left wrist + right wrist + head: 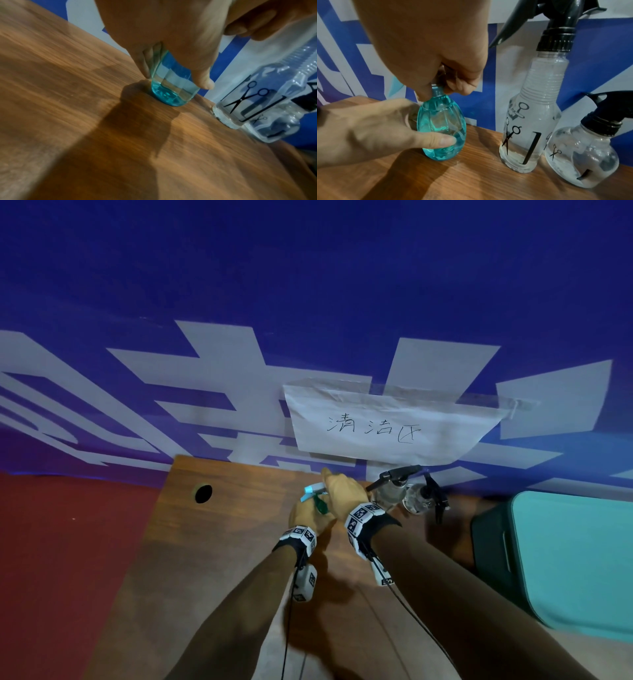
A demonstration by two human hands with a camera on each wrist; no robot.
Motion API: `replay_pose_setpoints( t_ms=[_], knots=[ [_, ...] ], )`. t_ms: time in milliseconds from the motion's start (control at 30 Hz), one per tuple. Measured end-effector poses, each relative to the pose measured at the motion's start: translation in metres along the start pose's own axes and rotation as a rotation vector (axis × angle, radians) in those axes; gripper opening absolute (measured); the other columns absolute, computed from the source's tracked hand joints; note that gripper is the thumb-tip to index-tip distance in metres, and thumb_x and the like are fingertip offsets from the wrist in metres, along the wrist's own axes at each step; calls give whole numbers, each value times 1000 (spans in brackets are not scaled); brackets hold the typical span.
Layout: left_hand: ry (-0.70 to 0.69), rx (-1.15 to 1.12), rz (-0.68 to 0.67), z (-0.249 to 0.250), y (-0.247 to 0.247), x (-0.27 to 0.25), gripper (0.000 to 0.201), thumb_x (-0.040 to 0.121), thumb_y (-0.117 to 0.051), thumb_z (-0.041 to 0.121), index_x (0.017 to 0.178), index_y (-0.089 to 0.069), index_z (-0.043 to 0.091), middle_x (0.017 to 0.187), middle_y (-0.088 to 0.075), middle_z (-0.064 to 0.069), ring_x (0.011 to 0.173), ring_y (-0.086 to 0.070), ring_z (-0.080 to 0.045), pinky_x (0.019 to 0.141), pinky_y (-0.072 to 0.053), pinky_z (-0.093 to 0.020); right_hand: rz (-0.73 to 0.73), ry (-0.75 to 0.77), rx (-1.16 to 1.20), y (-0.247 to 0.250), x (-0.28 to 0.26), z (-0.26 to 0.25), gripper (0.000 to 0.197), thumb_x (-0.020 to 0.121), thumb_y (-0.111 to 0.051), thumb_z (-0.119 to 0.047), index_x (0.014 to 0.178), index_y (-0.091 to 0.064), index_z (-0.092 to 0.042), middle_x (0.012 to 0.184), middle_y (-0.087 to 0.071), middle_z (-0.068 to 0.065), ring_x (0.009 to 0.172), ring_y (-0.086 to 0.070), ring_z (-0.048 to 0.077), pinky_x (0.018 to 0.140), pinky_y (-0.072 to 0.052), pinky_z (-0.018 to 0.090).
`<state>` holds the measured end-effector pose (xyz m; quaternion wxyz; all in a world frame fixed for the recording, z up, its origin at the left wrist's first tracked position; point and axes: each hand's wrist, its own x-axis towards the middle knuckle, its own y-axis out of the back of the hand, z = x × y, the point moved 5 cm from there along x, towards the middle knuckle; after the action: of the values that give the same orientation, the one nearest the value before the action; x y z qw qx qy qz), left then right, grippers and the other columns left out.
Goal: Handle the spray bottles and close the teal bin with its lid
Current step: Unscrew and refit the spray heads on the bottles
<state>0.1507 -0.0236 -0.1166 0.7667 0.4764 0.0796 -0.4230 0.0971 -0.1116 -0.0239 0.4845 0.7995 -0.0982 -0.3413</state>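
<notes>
Both hands meet on the teal bottle (442, 129), upright on the desk (212, 542) at the far edge. Left hand (373, 129) wraps its body, thumb in front; right hand (426, 44) comes from above, fingers (462, 85) pinching the neck. Two clear bottles (530, 121) stand at 3 o'clock, the bin (565, 559) beyond them.

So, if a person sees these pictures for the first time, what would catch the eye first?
Probably the teal spray bottle standing on the wooden table, with the left hand holding its body and the right hand pinching its neck. To its right stand two clear spray bottles, a tall one and a short one. At the far right lies the teal bin, already under its lid.
</notes>
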Motion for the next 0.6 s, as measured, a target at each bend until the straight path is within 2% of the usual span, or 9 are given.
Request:
replay_pose_setpoints(
  t_ms=[67,100,233,367,467,533,600],
  knots=[
    [-5,-15,22,0,2,-5,22,80,-73,22,100,-65,26,109,-70,-8,106,-65,-34,96,-53,-44,-6,1,-6,-1,1,0,51,91,-59,-2,137,-40,-11,113,-66,14,105,-66,37,79,-53,42],
    [-6,-32,28,-1,1,-4,20,78,-73,23,93,-63,30,104,-71,-6,103,-66,-32,93,-54,-45,-10,0,-13,-1,2,1,52,91,-59,-3,138,-39,-10,113,-66,15,106,-65,37,79,-53,42],
    [-1,-93,34,0,2,-5,35,71,-75,33,104,-65,30,94,-70,7,90,-67,-22,83,-58,-38,-13,4,-20,-2,4,2,46,94,-59,-13,136,-39,-11,109,-66,14,104,-65,37,81,-55,45],
    [-22,-39,-1,-3,2,1,39,71,-75,34,108,-65,27,99,-70,3,92,-66,-23,85,-58,-40,-3,18,-16,0,6,0,43,96,-60,-20,134,-41,-13,109,-66,15,102,-65,39,81,-56,47],
    [-21,-70,13,-8,-4,5,35,64,-73,36,97,-64,32,85,-70,9,79,-66,-17,74,-59,-35,12,21,-15,-4,2,2,42,98,-58,-23,134,-40,-14,107,-68,14,101,-67,38,81,-57,46],
    [-30,-103,26,-7,-4,7,36,66,-74,30,101,-66,28,80,-67,11,76,-65,-16,68,-52,-28,17,-4,14,-8,-1,5,41,97,-60,-22,131,-38,-16,105,-68,13,100,-67,37,83,-58,47],
    [-29,-72,4,-7,-2,11,37,69,-76,26,104,-67,21,84,-68,7,82,-66,-22,69,-51,-28,15,-39,52,-9,-2,7,39,95,-62,-19,126,-38,-16,103,-68,13,99,-68,37,82,-59,48]
  ],
)
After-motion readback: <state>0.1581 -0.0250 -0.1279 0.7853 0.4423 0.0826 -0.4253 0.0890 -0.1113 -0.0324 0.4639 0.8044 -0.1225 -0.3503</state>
